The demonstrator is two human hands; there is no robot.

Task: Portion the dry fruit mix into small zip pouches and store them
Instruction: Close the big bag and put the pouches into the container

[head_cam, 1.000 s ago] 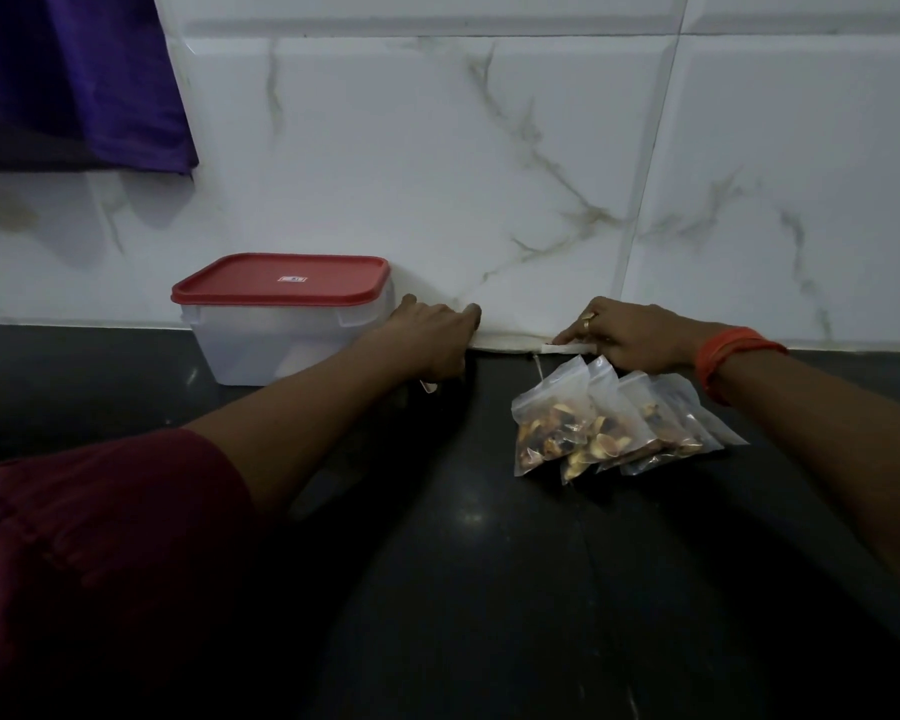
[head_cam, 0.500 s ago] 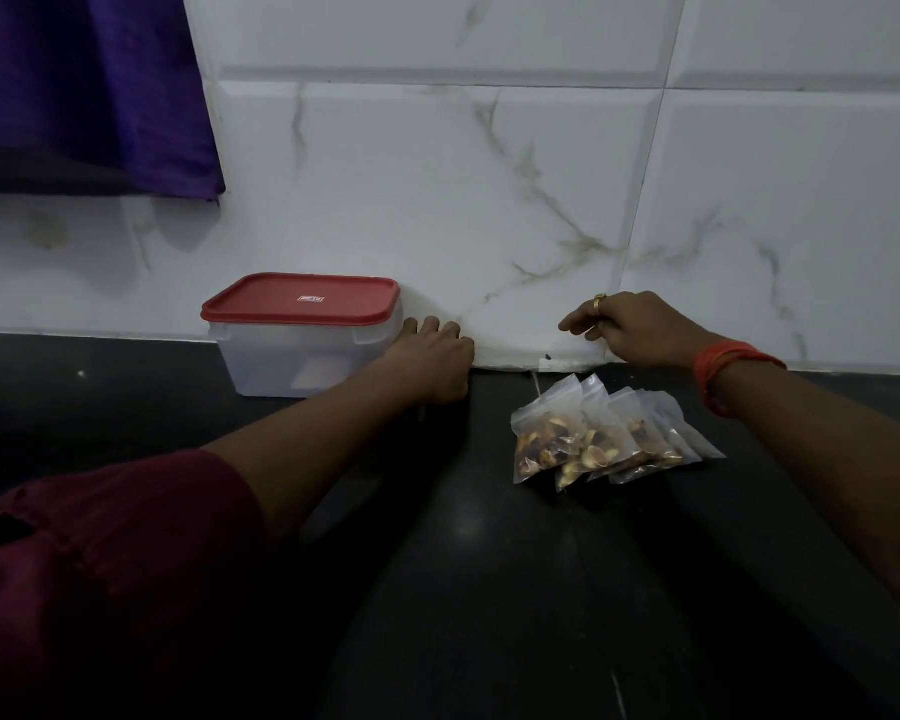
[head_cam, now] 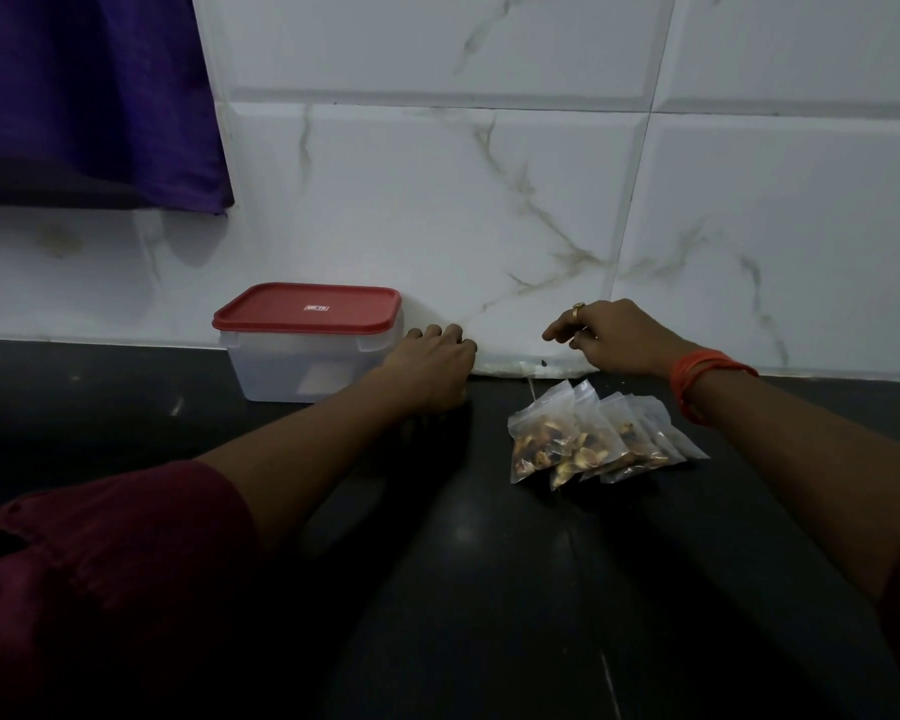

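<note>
I note five or so filled pouches (head_cam: pixel 593 439) lying on the dark worktop (head_cam: pixel 489 574), fanned and overlapping, close to the wall (head_cam: pixel 437 200) and right of centre. All appear sealed, with nuts and dried fruit visible through the plastic.

My left hand (head_cam: pixel 432 371) rests knuckles-up on the worktop between the pouches and a box (head_cam: pixel 302 366), just beside the box. Its fingers are curled under, and I cannot tell whether they enclose anything.

My right hand (head_cam: pixel 614 337) is held against the foot of the wall, behind the pouches and not touching them. Its fingers are loosely bent, the forefinger pointing left, with nothing held.

The box stands against the wall, its red lid (head_cam: pixel 307 311) seated. A purple cloth (head_cam: pixel 89 96) hangs at upper left.
</note>
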